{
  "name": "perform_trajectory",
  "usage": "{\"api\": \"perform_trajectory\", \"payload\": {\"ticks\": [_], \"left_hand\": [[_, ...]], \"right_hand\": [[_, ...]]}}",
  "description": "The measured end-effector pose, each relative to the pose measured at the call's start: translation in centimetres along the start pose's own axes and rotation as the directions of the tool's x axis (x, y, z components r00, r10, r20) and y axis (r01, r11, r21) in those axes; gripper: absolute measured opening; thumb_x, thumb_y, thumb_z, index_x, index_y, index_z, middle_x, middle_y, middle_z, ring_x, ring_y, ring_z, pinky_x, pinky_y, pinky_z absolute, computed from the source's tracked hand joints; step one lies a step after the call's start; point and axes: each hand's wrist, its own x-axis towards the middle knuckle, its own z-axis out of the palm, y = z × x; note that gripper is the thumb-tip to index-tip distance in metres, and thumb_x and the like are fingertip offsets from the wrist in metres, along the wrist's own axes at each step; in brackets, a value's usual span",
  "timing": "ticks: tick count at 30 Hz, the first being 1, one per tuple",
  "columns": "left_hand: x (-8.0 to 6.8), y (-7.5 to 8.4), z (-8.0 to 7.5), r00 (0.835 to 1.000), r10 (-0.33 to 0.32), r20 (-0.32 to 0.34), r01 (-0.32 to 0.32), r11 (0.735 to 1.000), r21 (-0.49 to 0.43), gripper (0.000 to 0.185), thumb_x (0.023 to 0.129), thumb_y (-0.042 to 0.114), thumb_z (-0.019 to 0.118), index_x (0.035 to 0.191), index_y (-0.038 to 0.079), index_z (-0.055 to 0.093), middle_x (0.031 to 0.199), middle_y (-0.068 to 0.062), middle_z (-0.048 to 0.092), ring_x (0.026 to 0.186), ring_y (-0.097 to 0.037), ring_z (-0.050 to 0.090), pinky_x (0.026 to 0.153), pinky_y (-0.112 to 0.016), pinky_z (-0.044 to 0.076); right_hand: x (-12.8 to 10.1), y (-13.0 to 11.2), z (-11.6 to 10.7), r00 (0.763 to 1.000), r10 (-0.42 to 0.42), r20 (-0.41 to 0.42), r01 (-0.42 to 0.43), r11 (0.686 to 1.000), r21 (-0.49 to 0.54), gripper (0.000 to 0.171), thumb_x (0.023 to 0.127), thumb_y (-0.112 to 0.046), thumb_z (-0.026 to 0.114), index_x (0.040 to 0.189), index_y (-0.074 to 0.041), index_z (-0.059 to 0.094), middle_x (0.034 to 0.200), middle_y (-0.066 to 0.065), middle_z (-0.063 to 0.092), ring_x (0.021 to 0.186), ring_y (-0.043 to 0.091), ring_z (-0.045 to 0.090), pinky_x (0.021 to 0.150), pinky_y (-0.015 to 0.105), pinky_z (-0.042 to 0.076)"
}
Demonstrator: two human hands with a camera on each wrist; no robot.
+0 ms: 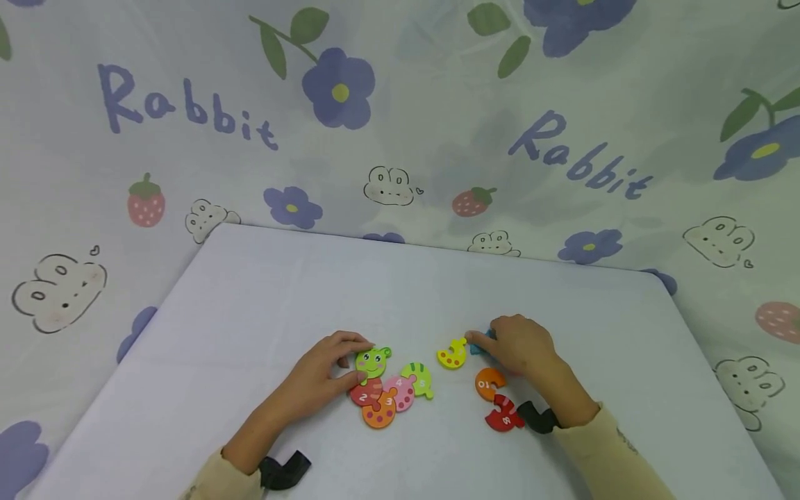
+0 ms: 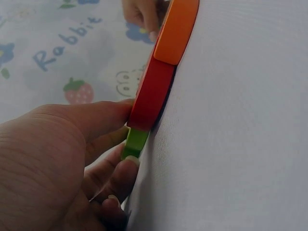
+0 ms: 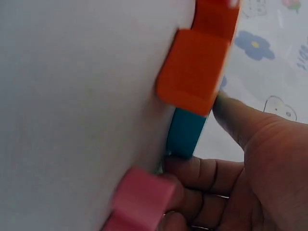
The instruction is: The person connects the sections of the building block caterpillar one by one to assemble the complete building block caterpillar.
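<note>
Hands on numbered puzzle pieces, white table.

Left hand curled round green face piece, thumb and fingertips pinching its edges; piece flat on table, touching red 2 piece in joined chain with orange 3 piece, pink 4 piece, green 5 piece. Right hand fingers closed on blue piece, mostly hidden, probably gripped at both edges; just beside yellow piece. Orange 10 piece and red 8 piece near right wrist.
</note>
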Motion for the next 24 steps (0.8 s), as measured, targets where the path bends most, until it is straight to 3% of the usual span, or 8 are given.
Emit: {"api": "perform_trajectory", "payload": {"ticks": [4, 6, 9, 12, 14, 18, 24], "left_hand": [[0.1, 0.0, 0.1, 1.000, -0.003, 0.001, 0.003, 1.000, -0.004, 0.046, 0.095, 0.026, 0.080, 0.139, 0.022, 0.067, 0.138, 0.012, 0.057, 0.098, -0.008, 0.054, 0.086, -0.031, 0.048], [0.1, 0.0, 0.1, 1.000, 0.000, 0.002, 0.000, 1.000, -0.005, 0.046, 0.096, 0.026, 0.080, 0.139, 0.022, 0.067, 0.138, 0.012, 0.057, 0.098, -0.008, 0.054, 0.087, -0.031, 0.048], [0.1, 0.0, 0.1, 1.000, 0.004, 0.004, -0.004, 1.000, -0.005, 0.046, 0.096, 0.026, 0.080, 0.139, 0.021, 0.067, 0.138, 0.012, 0.057, 0.098, -0.008, 0.054, 0.087, -0.031, 0.048], [0.1, 0.1, 0.0, 1.000, 0.001, 0.005, -0.001, 1.000, -0.004, 0.046, 0.095, 0.026, 0.080, 0.139, 0.021, 0.067, 0.138, 0.012, 0.057, 0.097, -0.008, 0.054, 0.086, -0.031, 0.048], [0.1, 0.1, 0.0, 1.000, -0.001, 0.005, 0.001, 1.000, -0.002, 0.046, 0.095, 0.026, 0.080, 0.139, 0.022, 0.067, 0.138, 0.012, 0.057, 0.098, -0.007, 0.054, 0.086, -0.032, 0.048], [0.1, -0.1, 0.0, 1.000, -0.001, 0.003, 0.001, 1.000, -0.004, 0.046, 0.096, 0.027, 0.080, 0.139, 0.023, 0.067, 0.138, 0.012, 0.057, 0.098, -0.007, 0.054, 0.086, -0.032, 0.048], [0.1, -0.2, 0.1, 1.000, 0.003, 0.004, -0.003, 1.000, 0.002, 0.046, 0.095, 0.025, 0.080, 0.139, 0.022, 0.067, 0.138, 0.011, 0.057, 0.098, -0.007, 0.055, 0.087, -0.032, 0.048]], "right_hand": [[-0.9, -0.2, -0.1, 1.000, -0.004, -0.021, 0.004, 1.000, -0.002, 0.047, 0.102, -0.051, 0.064, 0.083, -0.008, 0.073, 0.059, 0.002, 0.055, 0.053, 0.019, 0.054, 0.052, 0.032, 0.043], [-1.3, -0.1, -0.3, 0.996, -0.043, -0.074, 0.042, 0.999, -0.017, 0.038, 0.101, -0.042, 0.069, 0.083, -0.009, 0.069, 0.065, 0.002, 0.057, 0.059, 0.019, 0.055, 0.055, 0.033, 0.047], [-2.2, 0.2, -0.4, 0.981, -0.152, -0.119, 0.148, 0.988, -0.042, 0.029, 0.094, -0.033, 0.080, 0.101, -0.007, 0.072, 0.091, 0.007, 0.067, 0.082, 0.024, 0.063, 0.070, 0.039, 0.058], [-3.1, 0.4, -0.6, 0.961, -0.264, -0.082, 0.261, 0.965, -0.037, 0.044, 0.087, -0.029, 0.087, 0.124, -0.009, 0.072, 0.122, 0.010, 0.066, 0.105, 0.029, 0.063, 0.088, 0.049, 0.058], [-3.6, 0.4, -0.7, 0.953, -0.300, -0.031, 0.300, 0.954, 0.004, 0.051, 0.086, -0.027, 0.088, 0.130, -0.011, 0.070, 0.130, 0.011, 0.063, 0.110, 0.030, 0.063, 0.091, 0.051, 0.057], [-3.8, 0.2, -0.7, 0.954, -0.301, 0.004, 0.301, 0.953, 0.037, 0.052, 0.085, -0.026, 0.089, 0.130, -0.011, 0.070, 0.121, 0.008, 0.063, 0.098, 0.022, 0.063, 0.087, 0.044, 0.058], [-3.7, -0.6, 0.1, 0.977, -0.210, 0.034, 0.208, 0.977, 0.040, 0.057, 0.080, -0.045, 0.091, 0.123, -0.012, 0.072, 0.095, -0.005, 0.063, 0.080, 0.014, 0.055, 0.074, 0.033, 0.053]]}}
